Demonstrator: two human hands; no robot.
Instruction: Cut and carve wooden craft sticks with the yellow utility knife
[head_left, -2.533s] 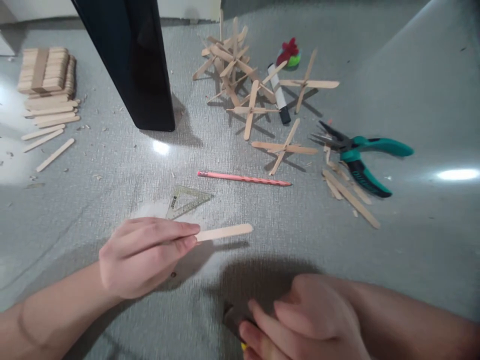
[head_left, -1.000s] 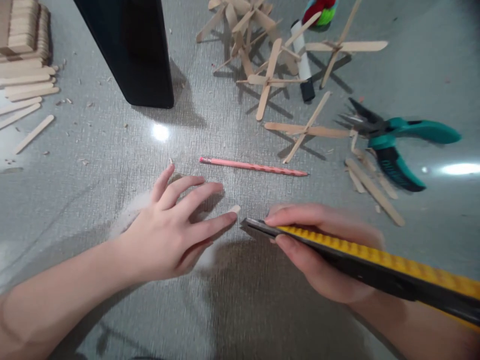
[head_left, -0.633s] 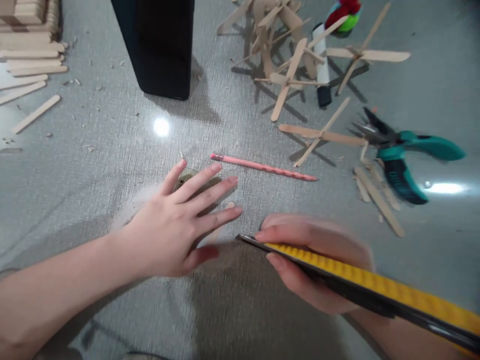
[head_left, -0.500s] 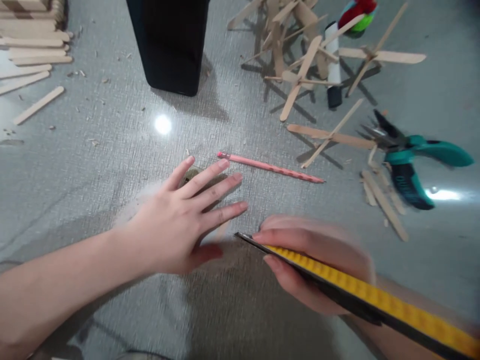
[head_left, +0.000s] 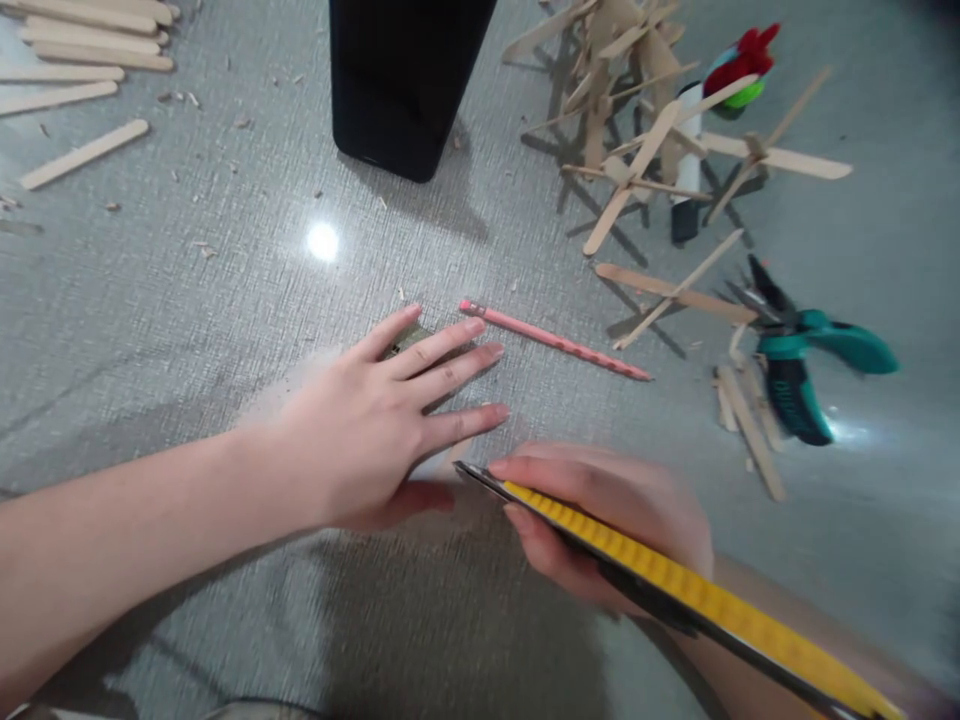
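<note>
My left hand [head_left: 382, 420] lies palm down on the grey table with its fingers spread. A greenish object [head_left: 405, 340], mostly hidden, shows between its index and middle fingers. A pale sliver of wood [head_left: 459, 452] pokes out between the little finger and thumb side of that hand. My right hand [head_left: 600, 510] grips a yellow and black utility knife [head_left: 660, 575], its blade tip pointing left, close to the sliver. Whether the blade touches the wood, I cannot tell. Just beyond my left fingertips lies a pink pencil [head_left: 555, 341].
A black phone-like slab [head_left: 405, 90] stands at the back. Joined craft-stick pieces [head_left: 630, 180] pile up at the back right, with a marker [head_left: 686, 190] among them. Teal-handled pliers [head_left: 799, 370] lie at right beside cut sticks [head_left: 750, 430]. Loose craft sticks [head_left: 86, 153] lie at far left.
The whole view has shifted. Relative to the pencil and my left hand, the knife in my right hand has moved left, its tip nearer the left thumb. My left hand stays flat.
</note>
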